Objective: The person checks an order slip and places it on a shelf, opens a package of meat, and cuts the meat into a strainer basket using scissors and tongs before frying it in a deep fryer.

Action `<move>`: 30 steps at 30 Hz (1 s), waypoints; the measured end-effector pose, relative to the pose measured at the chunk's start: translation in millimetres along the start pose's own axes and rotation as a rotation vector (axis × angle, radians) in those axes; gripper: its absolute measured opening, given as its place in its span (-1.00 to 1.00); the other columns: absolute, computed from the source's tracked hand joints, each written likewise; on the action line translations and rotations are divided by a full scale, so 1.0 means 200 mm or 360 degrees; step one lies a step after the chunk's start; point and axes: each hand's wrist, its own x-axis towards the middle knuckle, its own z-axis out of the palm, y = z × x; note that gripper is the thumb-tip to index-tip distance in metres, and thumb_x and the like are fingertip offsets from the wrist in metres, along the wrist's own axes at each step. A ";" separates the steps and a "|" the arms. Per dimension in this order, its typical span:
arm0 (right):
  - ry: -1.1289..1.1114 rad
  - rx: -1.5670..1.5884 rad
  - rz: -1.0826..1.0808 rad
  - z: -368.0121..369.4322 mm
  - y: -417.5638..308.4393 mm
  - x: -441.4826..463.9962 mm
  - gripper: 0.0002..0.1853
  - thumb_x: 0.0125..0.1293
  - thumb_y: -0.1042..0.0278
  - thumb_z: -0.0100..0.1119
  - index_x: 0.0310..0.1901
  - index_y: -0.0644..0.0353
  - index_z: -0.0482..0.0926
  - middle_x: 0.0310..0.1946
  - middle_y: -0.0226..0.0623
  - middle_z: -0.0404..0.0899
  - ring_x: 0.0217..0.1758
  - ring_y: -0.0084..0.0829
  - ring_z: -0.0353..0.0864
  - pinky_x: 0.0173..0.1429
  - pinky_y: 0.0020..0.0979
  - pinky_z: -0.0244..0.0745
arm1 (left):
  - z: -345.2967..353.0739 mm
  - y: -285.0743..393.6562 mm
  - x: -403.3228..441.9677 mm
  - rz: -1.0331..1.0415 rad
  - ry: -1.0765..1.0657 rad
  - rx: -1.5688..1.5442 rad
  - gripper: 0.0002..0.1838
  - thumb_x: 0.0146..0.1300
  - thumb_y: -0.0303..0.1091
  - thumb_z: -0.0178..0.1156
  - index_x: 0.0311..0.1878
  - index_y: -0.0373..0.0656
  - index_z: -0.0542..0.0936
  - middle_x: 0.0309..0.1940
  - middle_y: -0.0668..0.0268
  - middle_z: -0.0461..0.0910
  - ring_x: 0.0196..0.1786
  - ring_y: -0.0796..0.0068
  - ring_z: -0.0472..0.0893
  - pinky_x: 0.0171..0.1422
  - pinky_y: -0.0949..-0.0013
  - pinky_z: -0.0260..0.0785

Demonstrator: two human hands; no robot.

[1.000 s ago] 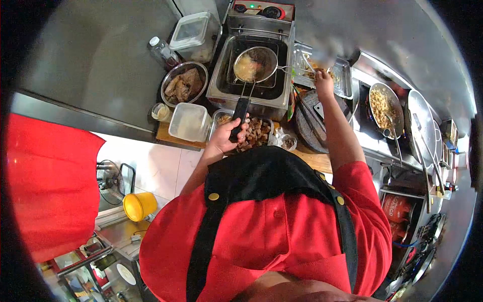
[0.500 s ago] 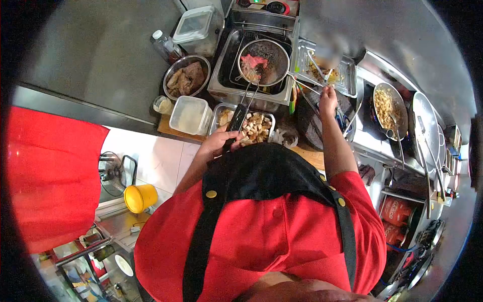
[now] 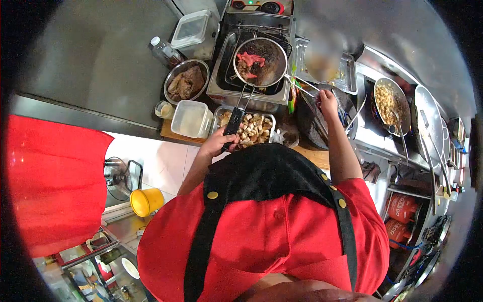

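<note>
My left hand (image 3: 221,141) is closed round the black handle (image 3: 234,123) of a wire fryer basket, whose two metal rods run up to the deep fryer (image 3: 221,90). Over the fryer sits a round strainer (image 3: 274,70) with pinkish-red pieces (image 3: 250,60) in it that look like meat. Its thin metal handle runs right to my right hand (image 3: 328,103), whose fingers are closed on it. The strainer hides most of the basket. Below the fryer, near my left hand, stands a tray of pale cubed food (image 3: 256,130).
Left of the fryer are a steel bowl of meat (image 3: 187,83), a lidless-looking plastic container (image 3: 188,118), a lidded container (image 3: 191,29) and a bottle (image 3: 163,50). A metal tray (image 3: 349,73) stands right, partly blurred. Further right are a pan of food (image 3: 390,103) and a wok (image 3: 427,121).
The strainer has shifted slightly left and up relative to the fryer, and my right hand has come slightly lower. The tongs-like tool seen over the metal tray no longer shows. Both hands keep their grips.
</note>
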 end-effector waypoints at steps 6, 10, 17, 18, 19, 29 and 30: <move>-0.0141 -0.0915 -0.0808 0.04 -0.30 -0.07 -0.72 0.13 0.25 0.18 -0.16 0.22 0.54 -0.40 -0.21 0.62 -0.30 -0.27 0.62 -0.17 -0.30 0.46 | -0.03 -0.02 0.02 -0.0019 -0.0004 -0.0038 -0.52 0.19 -0.36 0.17 0.18 -0.13 0.32 -0.45 0.39 0.48 -0.54 0.62 0.43 -0.49 0.56 0.29; -0.0526 -0.1769 -0.0784 0.18 -0.60 -0.24 -0.61 0.00 0.16 0.26 -0.20 0.23 0.48 -0.33 -0.03 0.59 -0.23 -0.03 0.58 -0.15 -0.14 0.47 | 0.01 -0.01 0.00 0.0051 -0.0082 -0.0109 -0.54 0.20 -0.34 0.16 0.17 -0.13 0.32 -0.45 0.39 0.46 -0.55 0.63 0.42 -0.50 0.58 0.26; -0.0153 -0.2026 -0.0832 0.24 -0.49 -0.26 -0.80 0.17 0.29 -0.04 -0.25 0.22 0.44 -0.27 -0.01 0.55 -0.24 -0.08 0.61 -0.19 -0.13 0.53 | 0.07 0.00 -0.03 0.0063 -0.0016 -0.0080 -0.57 0.22 -0.33 0.12 0.16 -0.12 0.32 -0.46 0.40 0.43 -0.55 0.62 0.38 -0.49 0.53 0.23; -0.0118 -0.2032 -0.0839 0.23 -0.49 -0.27 -0.81 0.17 0.32 -0.06 -0.25 0.21 0.44 -0.30 -0.01 0.55 -0.26 -0.08 0.61 -0.22 -0.14 0.53 | 0.07 0.00 -0.02 0.0068 -0.0016 -0.0085 -0.57 0.22 -0.33 0.12 0.16 -0.12 0.32 -0.46 0.40 0.43 -0.55 0.62 0.38 -0.49 0.53 0.23; -0.0082 -0.2037 -0.0844 0.23 -0.48 -0.28 -0.83 0.17 0.35 -0.08 -0.25 0.20 0.44 -0.32 -0.02 0.56 -0.29 -0.08 0.62 -0.24 -0.15 0.54 | 0.07 0.00 -0.03 0.0082 -0.0031 -0.0112 -0.61 0.22 -0.34 0.11 0.11 -0.13 0.33 -0.45 0.39 0.43 -0.56 0.61 0.38 -0.49 0.52 0.23; -0.0008 -0.1723 -0.0803 0.15 -0.62 -0.36 -0.80 0.00 0.41 0.07 -0.28 0.20 0.48 -0.37 0.02 0.57 -0.30 0.01 0.59 -0.21 -0.09 0.50 | 0.12 0.11 -0.04 0.0017 0.0033 -0.0394 -0.78 0.28 -0.32 0.02 -0.05 -0.14 0.37 -0.38 0.28 0.48 -0.53 0.51 0.45 -0.50 0.45 0.29; -0.0060 -0.1664 -0.0683 0.15 -0.63 -0.37 -0.79 0.01 0.43 0.04 -0.26 0.20 0.49 -0.35 0.03 0.58 -0.27 0.02 0.59 -0.18 -0.09 0.50 | 0.14 0.12 -0.03 -0.0037 0.0067 -0.0457 -0.77 0.28 -0.31 0.02 -0.03 -0.15 0.37 -0.38 0.27 0.48 -0.53 0.50 0.46 -0.50 0.43 0.30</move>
